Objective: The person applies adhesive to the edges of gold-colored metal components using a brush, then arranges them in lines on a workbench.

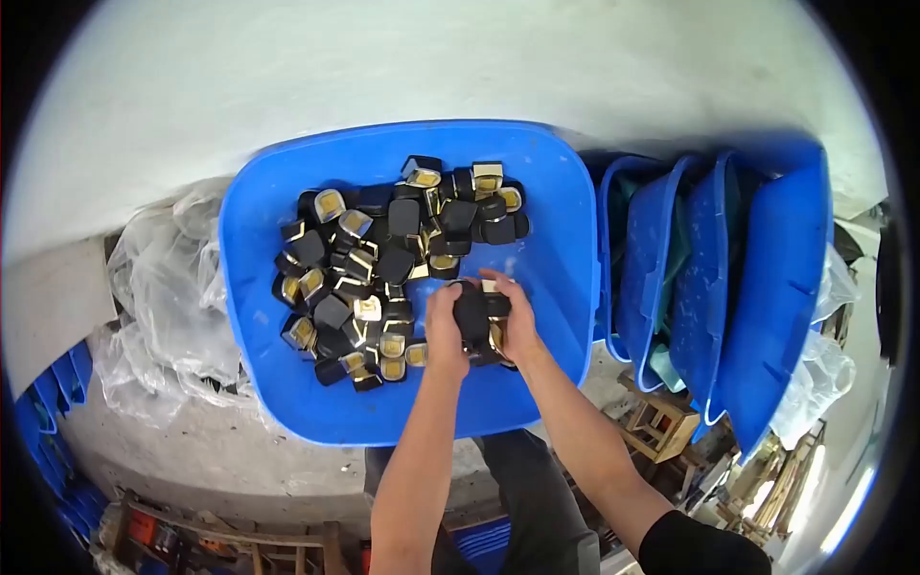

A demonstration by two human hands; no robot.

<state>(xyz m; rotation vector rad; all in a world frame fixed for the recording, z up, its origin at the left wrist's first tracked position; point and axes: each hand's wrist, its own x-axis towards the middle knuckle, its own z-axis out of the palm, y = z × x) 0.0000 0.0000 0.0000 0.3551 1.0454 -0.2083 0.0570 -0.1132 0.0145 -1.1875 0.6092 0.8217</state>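
Note:
Many small black boxes with gold-coloured parts point(404, 218) lie heaped in a large blue tub point(546, 192), mostly at its left and middle. Over the tub's lower right part, my left hand point(447, 331) and my right hand point(518, 321) are cupped round a few black boxes point(471, 311) from both sides. The fingers of both hands curl against these boxes. More boxes show just beneath my hands, partly hidden by them.
Several blue tubs point(700, 278) stand on edge at the right. Clear plastic bags point(172, 278) lie at the left. A small wooden stool point(661, 428) is at the lower right, and a pale wall point(422, 62) rises behind the tub.

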